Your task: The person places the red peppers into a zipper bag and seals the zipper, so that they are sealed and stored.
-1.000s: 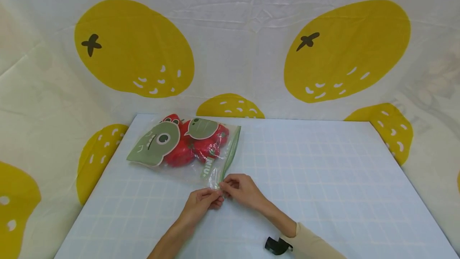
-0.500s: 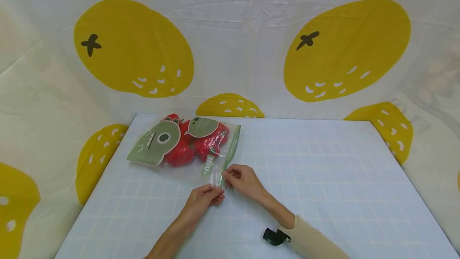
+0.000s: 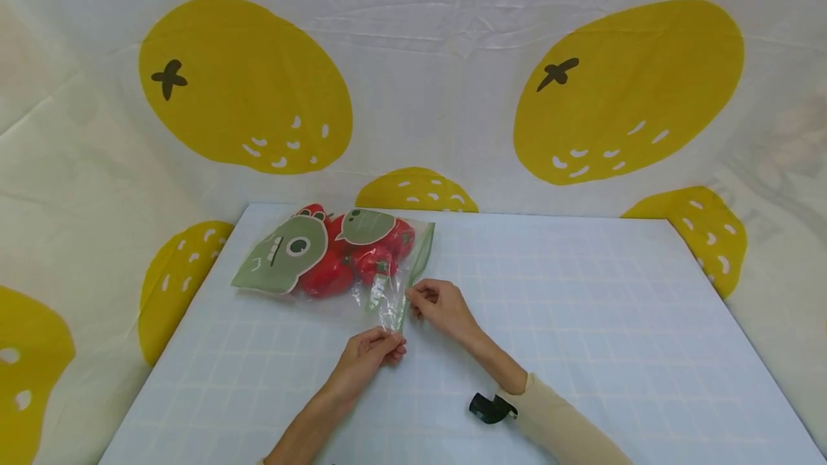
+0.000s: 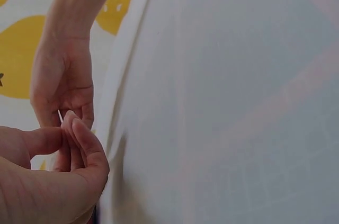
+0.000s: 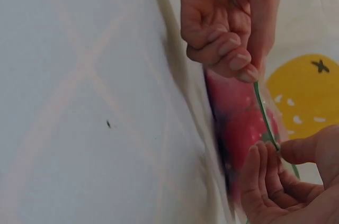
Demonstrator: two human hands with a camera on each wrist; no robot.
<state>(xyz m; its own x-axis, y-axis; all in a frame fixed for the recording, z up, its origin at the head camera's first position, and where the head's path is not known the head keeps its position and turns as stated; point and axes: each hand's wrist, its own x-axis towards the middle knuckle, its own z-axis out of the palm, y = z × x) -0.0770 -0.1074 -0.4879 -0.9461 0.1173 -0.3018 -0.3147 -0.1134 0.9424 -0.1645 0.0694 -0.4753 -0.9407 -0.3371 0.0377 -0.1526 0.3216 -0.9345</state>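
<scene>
A clear zip bag (image 3: 349, 311) with a green monster print lies at the table's left, holding several red bell peppers (image 3: 327, 277). My left hand (image 3: 368, 357) pinches the near corner of the bag's green-edged mouth between thumb and fingers. Farther along that edge, my right hand (image 3: 442, 307) pinches the green zip strip (image 5: 266, 115). In the right wrist view the strip runs taut between the left hand (image 5: 228, 28) and the right hand (image 5: 291, 176). The left wrist view shows both hands close together, with the bag mostly hidden.
The bag rests on a pale blue gridded tabletop (image 3: 549, 321). A black wrist camera (image 3: 491, 407) sticks out from the right sleeve (image 3: 555, 415). Behind the table hangs a white cloth (image 3: 433, 92) printed with yellow fruit shapes.
My right hand has slid away from the left hand, up along the bag's zip edge. The left hand stays pinching the near corner, with the bag nearly in place.
</scene>
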